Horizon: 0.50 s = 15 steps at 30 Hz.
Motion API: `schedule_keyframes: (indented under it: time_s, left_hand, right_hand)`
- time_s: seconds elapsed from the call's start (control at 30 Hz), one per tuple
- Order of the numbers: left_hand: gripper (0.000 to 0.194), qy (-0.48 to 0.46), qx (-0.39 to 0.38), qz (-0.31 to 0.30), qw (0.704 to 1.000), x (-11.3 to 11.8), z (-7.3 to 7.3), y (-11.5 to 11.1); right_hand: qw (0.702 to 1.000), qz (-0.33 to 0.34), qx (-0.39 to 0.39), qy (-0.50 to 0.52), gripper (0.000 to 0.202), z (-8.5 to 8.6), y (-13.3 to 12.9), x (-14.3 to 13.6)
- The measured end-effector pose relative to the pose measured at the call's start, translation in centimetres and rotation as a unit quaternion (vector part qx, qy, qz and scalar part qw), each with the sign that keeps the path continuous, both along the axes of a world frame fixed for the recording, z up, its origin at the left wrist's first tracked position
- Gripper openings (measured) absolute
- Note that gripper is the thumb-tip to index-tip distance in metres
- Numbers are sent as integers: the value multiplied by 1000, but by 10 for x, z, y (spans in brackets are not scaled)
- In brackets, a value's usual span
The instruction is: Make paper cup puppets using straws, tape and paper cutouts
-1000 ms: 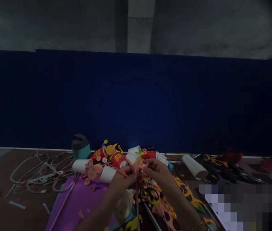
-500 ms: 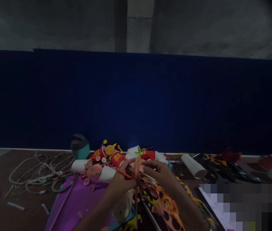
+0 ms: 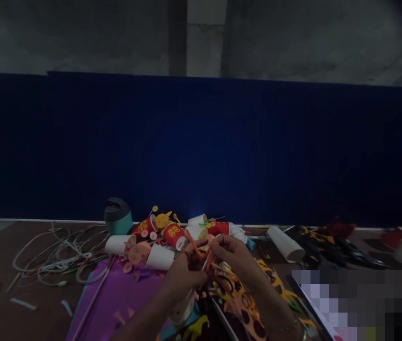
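Note:
My left hand (image 3: 186,274) is closed, its fingers pinching a thin orange strip (image 3: 194,245) that sticks up past the fingertips. Close beside it, my right hand (image 3: 234,258) has its thumb and fingertips pinched on the strip's other part, where a pale narrow piece also shows. Whether the strip is paper or a pipe cleaner I cannot tell. A white cup (image 3: 180,312) is partly hidden under my left wrist. Cut orange paper scraps (image 3: 247,308) with holes lie below my right hand.
Purple paper (image 3: 126,298) lies left of my hands. Beyond it are white cups (image 3: 160,257), red cups (image 3: 174,236) and paper animal faces (image 3: 139,253). White cables (image 3: 51,255) and a teal-and-grey container (image 3: 118,218) are at the left. A white tube (image 3: 285,245) lies on the right.
A long pale strip that hung upright between my hands now slants by my fingertips. The orange strip points up more steeply. My right fingers have curled in closer.

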State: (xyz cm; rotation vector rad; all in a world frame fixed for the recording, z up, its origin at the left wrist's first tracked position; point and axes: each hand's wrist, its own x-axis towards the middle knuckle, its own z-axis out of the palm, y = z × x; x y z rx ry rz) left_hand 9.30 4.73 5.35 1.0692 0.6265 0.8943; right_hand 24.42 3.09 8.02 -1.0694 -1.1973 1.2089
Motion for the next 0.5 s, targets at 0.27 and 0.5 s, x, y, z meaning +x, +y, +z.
schedule_keyframes:
  time_s: [0.27,0.5]
  left_hand:
    - [58,-10,5,0,1000,1,6,0]
    - [15,91,35,-29,995,-10,8,6]
  right_hand:
    - [1000,-6,10,-20,37,-1,1,2]
    - [998,-16,26,-47,33,2,0,4]
